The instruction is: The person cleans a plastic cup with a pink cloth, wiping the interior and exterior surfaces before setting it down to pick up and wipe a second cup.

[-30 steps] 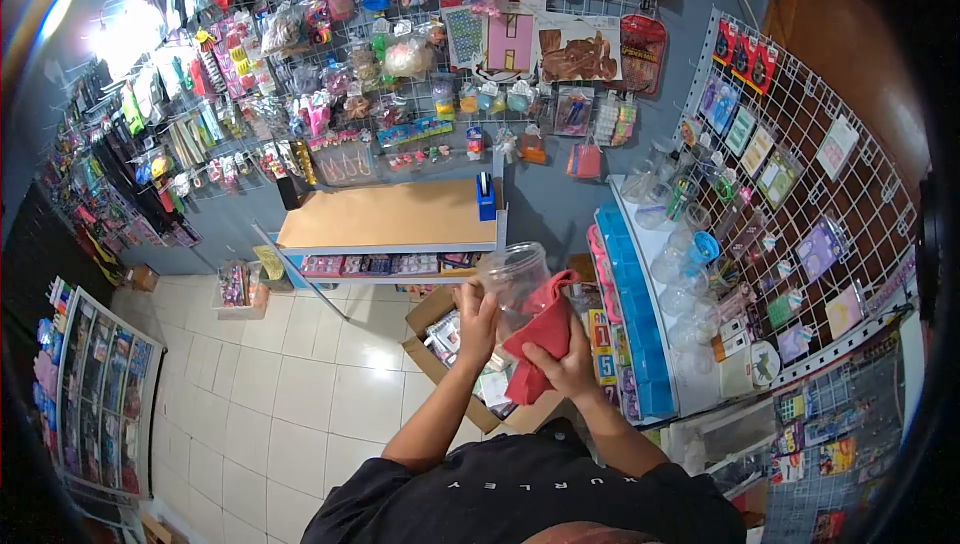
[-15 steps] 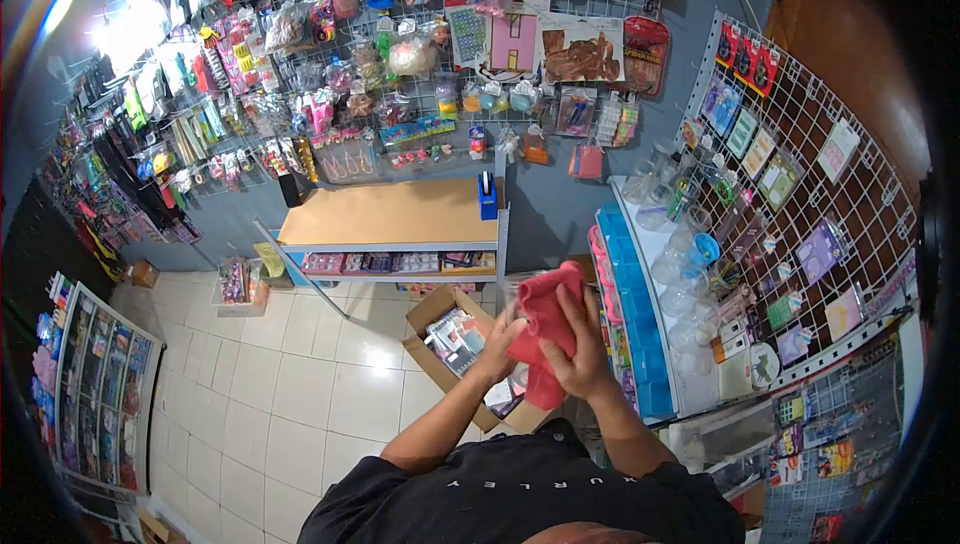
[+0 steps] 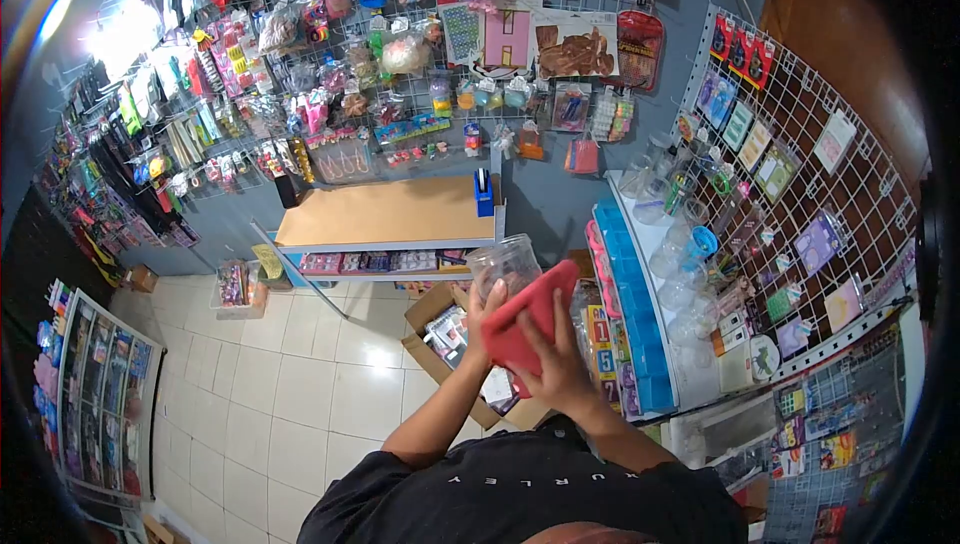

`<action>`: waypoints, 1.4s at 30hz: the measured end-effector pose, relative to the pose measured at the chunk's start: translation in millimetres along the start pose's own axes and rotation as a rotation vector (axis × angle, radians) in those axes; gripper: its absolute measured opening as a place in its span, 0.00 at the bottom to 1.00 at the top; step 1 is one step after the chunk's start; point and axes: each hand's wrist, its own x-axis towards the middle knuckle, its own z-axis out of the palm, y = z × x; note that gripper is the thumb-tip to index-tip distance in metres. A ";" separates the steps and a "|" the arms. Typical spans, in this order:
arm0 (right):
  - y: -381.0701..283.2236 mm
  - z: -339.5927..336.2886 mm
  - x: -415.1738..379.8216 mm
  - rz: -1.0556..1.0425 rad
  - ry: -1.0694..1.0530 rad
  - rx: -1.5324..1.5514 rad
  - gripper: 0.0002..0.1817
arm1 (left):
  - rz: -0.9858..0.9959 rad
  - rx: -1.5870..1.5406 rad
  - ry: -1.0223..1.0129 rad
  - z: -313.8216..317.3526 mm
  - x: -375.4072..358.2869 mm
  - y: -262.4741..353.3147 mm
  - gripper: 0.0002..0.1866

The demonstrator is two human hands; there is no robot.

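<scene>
A clear plastic jar (image 3: 506,261) is in my left hand (image 3: 484,322), whose fingers curl round its near side. The jar is tilted, and its lower part is hidden behind the hand and cloth. My right hand (image 3: 556,362) grips a red cloth (image 3: 532,318), folded and pressed close against the jar's right side. Below both hands, on the floor, stands an open cardboard box (image 3: 428,312) with packets and papers inside, partly covered by my arms.
Ahead is a wood-topped shelf table (image 3: 385,212) bearing a blue tape dispenser (image 3: 484,194). At right, more clear jars (image 3: 668,262) line a white shelf above blue bins (image 3: 632,319). A wire grid (image 3: 868,184) with hanging packets rises beside it. A display rack (image 3: 105,384) stands left.
The jar has come into clear view, raised up and away from me in my left hand. The red cloth has turned and lowered slightly with my right hand.
</scene>
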 end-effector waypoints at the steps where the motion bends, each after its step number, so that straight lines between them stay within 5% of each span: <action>1: -3.3 0.1 -2.9 -0.051 -0.029 -0.095 0.48 | 0.056 -0.002 -0.040 -2.3 4.3 -4.2 0.27; 5: 0.0 -9.9 5.2 -0.004 -0.071 -0.019 0.39 | -0.057 -0.038 -0.112 -7.8 2.8 -8.2 0.25; 7: 9.8 -19.1 16.3 -0.062 0.081 0.205 0.38 | 0.085 0.318 -0.261 -16.5 -4.0 -17.2 0.24; 9: 17.5 -23.6 20.5 -0.095 0.158 0.343 0.40 | -0.271 -0.227 -0.252 -5.1 -17.5 -9.8 0.30; 13: 30.3 -19.2 18.9 -0.097 0.136 0.354 0.53 | -0.261 -0.187 -0.386 -13.5 -17.6 -8.2 0.50; 16: 7.1 -20.9 14.2 0.077 0.067 0.467 0.56 | -0.229 -0.168 -0.470 -7.9 -15.9 10.7 0.50; 20: 10.6 -7.1 5.8 0.123 0.170 0.312 0.48 | -0.148 -0.122 -0.343 -10.3 -13.1 3.2 0.46; 25: 11.6 -14.2 9.7 0.091 0.333 0.221 0.25 | -0.075 -0.102 -0.223 -39.7 -5.1 -30.1 0.40; 32: 16.0 -29.0 8.8 0.120 0.236 0.119 0.27 | -0.215 -0.032 -0.149 -21.8 2.8 -2.0 0.30; 36: -1.8 -18.2 8.4 0.101 0.167 0.170 0.37 | -0.177 -0.072 -0.138 -13.1 -9.5 -10.3 0.32; 42: 34.9 -32.5 9.1 0.088 0.365 0.267 0.34 | -0.138 0.210 -0.175 -3.9 -19.0 -4.3 0.42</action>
